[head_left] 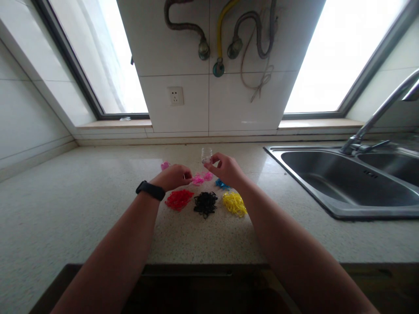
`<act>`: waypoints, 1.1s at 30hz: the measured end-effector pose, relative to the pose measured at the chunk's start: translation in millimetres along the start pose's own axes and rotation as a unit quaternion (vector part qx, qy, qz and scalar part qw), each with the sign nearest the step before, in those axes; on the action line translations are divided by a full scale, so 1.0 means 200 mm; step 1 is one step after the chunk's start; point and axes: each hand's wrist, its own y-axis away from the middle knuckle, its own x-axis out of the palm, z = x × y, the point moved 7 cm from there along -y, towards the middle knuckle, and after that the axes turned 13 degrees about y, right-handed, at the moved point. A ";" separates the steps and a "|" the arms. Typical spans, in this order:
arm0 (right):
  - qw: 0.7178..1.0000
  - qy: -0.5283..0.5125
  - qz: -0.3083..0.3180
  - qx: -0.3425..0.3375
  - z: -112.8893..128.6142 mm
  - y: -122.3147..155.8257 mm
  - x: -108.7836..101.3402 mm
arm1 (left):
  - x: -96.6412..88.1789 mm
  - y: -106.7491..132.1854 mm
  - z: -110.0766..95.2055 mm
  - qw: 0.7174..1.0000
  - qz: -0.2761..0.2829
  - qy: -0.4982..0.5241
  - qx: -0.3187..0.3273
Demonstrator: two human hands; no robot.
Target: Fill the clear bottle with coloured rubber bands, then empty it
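My right hand (225, 168) is closed on a small clear jar (206, 153), gripping its lower right side near the countertop. My left hand (175, 176), with a black band on the wrist, has its fingers pinched together at the left edge of a pink pile of small rubber bands (197, 179). What lies between those fingertips is too small to make out. Close to the pink pile is another pink clump (208, 176). Nearer me lie red bands (179, 199), black bands (205, 204) and yellow bands (235, 204). Blue bands (222, 184) are partly covered by my right hand.
A pink object (165, 165) of unclear kind sits behind my left wrist. To the right, a steel double sink (304, 209) with a faucet (376, 117) is set into the speckled countertop (209, 244). The tiled wall behind carries a socket (176, 96) and hoses.
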 end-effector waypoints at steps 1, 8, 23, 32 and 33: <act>1.000 -0.001 0.000 0.000 0.00 0.00 0.00 | 0.00 0.00 -0.01 1.000 -0.005 0.010 0.002; 1.000 -0.002 0.002 -0.002 0.00 0.00 0.00 | 0.06 -0.03 -0.05 0.998 -0.026 0.053 0.006; 1.000 -0.006 -0.002 0.003 0.00 -0.01 0.00 | 0.09 -0.02 -0.03 0.999 0.006 0.006 0.042; 1.000 -0.010 -0.005 -0.002 0.00 -0.01 0.00 | 0.10 -0.04 -0.03 0.999 -0.032 -0.038 0.014; 1.000 -0.010 -0.005 -0.001 0.00 -0.01 0.00 | 0.10 -0.05 -0.03 0.998 -0.036 -0.045 0.011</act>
